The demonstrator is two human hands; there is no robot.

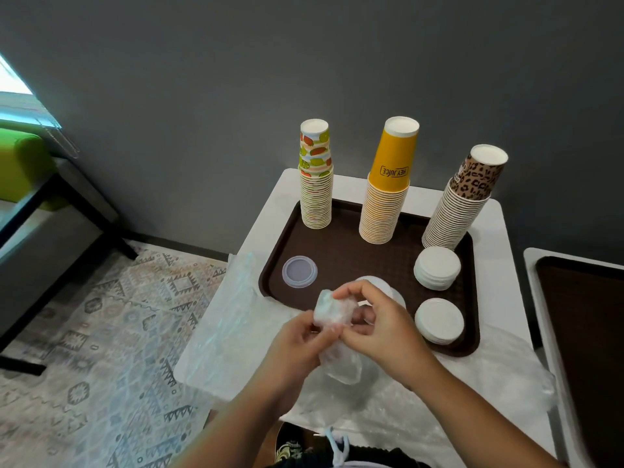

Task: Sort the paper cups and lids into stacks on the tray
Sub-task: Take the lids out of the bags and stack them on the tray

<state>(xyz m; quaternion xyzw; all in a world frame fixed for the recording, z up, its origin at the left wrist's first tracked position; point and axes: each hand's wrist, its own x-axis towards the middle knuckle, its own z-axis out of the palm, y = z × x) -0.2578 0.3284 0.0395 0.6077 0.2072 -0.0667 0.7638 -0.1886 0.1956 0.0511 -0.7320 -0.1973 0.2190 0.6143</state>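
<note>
At the centre left of the frame a single clear lid lay flat on the brown tray, with the cup stacks behind it. Just below centre my left hand and right hand both pinched a thin plastic bag holding what looked like more clear lids, fingers curled tight on the film. It seemed light, flimsy and slippery; I judged the lids best taken by their rims. At centre right sat two white lid stacks.

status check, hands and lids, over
Left hand and right hand both pinching clear plastic bag. One clear lid alone on tray. Nothing blocking.
</note>
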